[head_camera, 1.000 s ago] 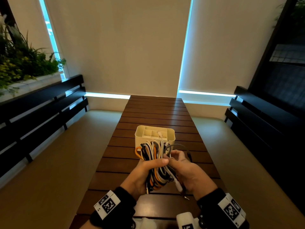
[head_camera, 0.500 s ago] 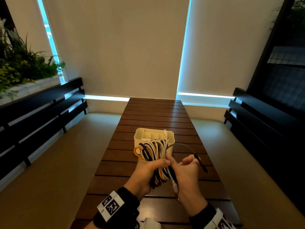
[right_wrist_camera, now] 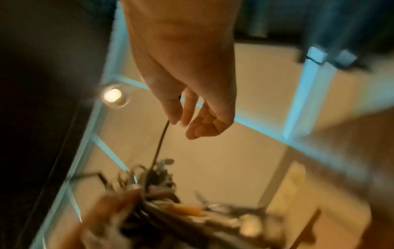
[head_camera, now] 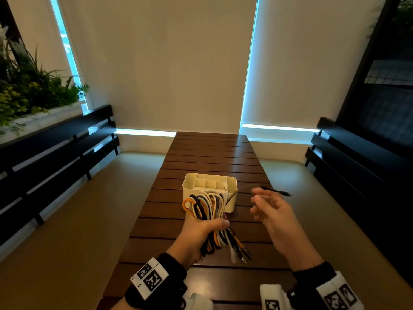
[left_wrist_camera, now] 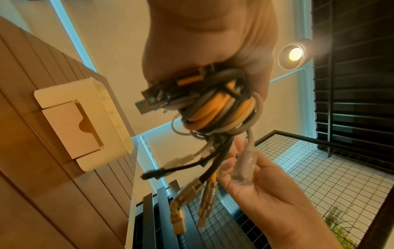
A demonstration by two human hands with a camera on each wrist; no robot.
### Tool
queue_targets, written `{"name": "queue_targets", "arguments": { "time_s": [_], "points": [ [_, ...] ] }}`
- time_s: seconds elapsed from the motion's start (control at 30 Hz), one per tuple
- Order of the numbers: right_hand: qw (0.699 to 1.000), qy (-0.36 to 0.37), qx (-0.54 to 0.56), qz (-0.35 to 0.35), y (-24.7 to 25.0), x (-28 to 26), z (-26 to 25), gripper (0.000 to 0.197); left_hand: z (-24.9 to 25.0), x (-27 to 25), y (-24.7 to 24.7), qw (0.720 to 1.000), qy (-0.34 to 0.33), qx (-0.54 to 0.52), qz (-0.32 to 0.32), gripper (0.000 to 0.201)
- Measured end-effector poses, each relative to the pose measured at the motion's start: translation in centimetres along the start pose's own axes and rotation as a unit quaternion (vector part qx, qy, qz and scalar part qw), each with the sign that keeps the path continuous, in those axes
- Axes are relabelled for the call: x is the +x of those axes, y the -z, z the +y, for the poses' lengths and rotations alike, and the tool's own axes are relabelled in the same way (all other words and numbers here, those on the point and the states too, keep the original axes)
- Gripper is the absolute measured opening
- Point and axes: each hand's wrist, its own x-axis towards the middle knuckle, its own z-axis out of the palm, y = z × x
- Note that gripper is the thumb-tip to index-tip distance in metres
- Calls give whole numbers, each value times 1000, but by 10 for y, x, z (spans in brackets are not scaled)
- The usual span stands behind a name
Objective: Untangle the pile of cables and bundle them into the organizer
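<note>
Above the near half of the slatted wooden table (head_camera: 212, 157), the left hand (head_camera: 196, 233) has its fingers and thumb wrapped tight around the middle of the cable bundle (head_camera: 210, 211), a clump of white, black and orange loops. Those loops fan up toward twelve o'clock, and the plug ends dangle down at six, hanging over the boards. Just beyond the loops, at twelve o'clock from that fist, sits the cream organizer (head_camera: 209, 189) on the table, its open compartments facing up; one white connector shows at its right inner corner.

Out at three o'clock from the bundle is the right hand (head_camera: 272, 211), fingers loosely spread, the fingertips blurred. One dark cable (head_camera: 273, 190) runs out of the bundle toward two o'clock and passes by those fingertips, its plug end poking out past them. The right wrist view shows the strand meeting thumb and forefinger in a light pinch, the remaining fingers relaxed.
</note>
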Motion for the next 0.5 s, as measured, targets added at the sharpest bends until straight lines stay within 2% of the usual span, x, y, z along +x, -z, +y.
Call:
{"name": "queue_targets", "arguments": {
  "time_s": [0.07, 0.1, 0.17, 0.23, 0.3, 0.37, 0.4, 0.5],
  "points": [
    [998, 43, -39, 6, -2, 0, 2, 14, 2, 0, -1, 1000, -4, 4, 2, 26],
    [998, 66, -16, 2, -2, -1, 1, 17, 2, 1, -1, 1000, -4, 2, 1, 28],
    [990, 75, 121, 4, 2, 3, 0, 29, 3, 2, 1, 1000, -5, -2, 5, 33],
    [979, 107, 171, 3, 3, 5, -2, 29, 4, 3, 3, 1000, -10, -4, 15, 39],
    [977, 145, 157, -11, 2, 4, -4, 6, 4, 4, 4, 1000, -18, -6, 19, 42],
    [982, 153, 110, -10, 1, 5, -1, 31, 5, 6, 4, 999, -23, -12, 21, 42],
    [986, 147, 78, -13, -1, 4, 0, 33, 6, 7, 3, 999, -24, -16, 21, 39],
    [989, 134, -45, -33, -13, -3, 10, 20, 11, 10, -3, 999, -25, -24, 7, 26]
  ]
}}
